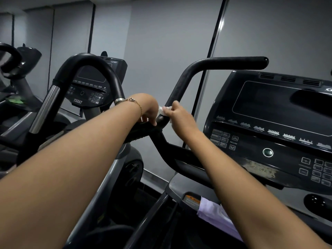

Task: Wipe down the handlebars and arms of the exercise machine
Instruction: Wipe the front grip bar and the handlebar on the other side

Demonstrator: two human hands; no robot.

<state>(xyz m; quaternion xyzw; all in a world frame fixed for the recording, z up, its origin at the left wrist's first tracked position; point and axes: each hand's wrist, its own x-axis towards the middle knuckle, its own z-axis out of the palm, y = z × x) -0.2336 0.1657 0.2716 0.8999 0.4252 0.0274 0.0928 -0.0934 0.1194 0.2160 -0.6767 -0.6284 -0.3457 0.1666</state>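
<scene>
Most of the wiping looks left to do, by my judgement. On the machine [188, 186] the work is low on the left handlebar [224, 62], where the black tube rises from its joint. Its upper bend and long top bar lie well beyond the hands, with no visible sign either way of having been wiped. The matching arm on the machine's right side is out of view, so I cannot say anything about it. The console [269, 108] sits just right of the tube, and its lower panel shows a scuffed, dusty patch, though that is not part of the job.

A lilac cloth [213, 212] lies unused at the near edge of the machine's grey deck.

Both hands meet at the joint, close together and almost touching. The left hand [149, 110] bends down at the wrist, fingers on the ribbed grip [136, 135] below. Whether they wrap it or only rest there, I cannot tell. The right hand [179, 115] pinches a small white wipe [162, 110] and presses it against the tube's left side. A thin bracelet [139, 106] circles the left wrist.
</scene>
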